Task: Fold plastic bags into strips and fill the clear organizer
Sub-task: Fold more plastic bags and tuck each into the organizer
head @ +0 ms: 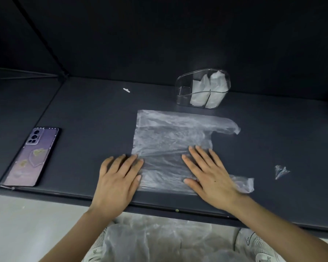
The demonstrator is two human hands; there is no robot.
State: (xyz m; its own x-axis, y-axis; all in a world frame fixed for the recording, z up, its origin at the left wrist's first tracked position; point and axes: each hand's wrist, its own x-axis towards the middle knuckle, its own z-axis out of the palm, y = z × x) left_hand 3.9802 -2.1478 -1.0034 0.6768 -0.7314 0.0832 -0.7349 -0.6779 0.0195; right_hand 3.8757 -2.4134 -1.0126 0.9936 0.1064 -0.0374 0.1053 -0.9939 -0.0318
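Far left of the frame: phone (31, 157), back up, on the dark table (83, 129), well apart from the work. Left of centre: left hand (117, 178) laid flat, fingers straight, gripping nothing, fingertips pressing the near left corner of the plastic bag (169, 133). Centre: bag spread flat, long axis running left to right, closed end left, two handles pointing right. Just right of centre: right hand (210, 173), likewise flat and unclenched, palm down on the bag's near band, beside the near handle. Crease showing along both sets of fingertips; probably a lengthwise fold being pressed. Unfolded width lying beyond both hands, toward the top of the frame, equally near each. Upper right of centre: clear organizer (203, 87), behind the bag, nearer the right hand, two folded bags (208, 89) standing in its right part. Far right: small plastic scrap (281, 171).
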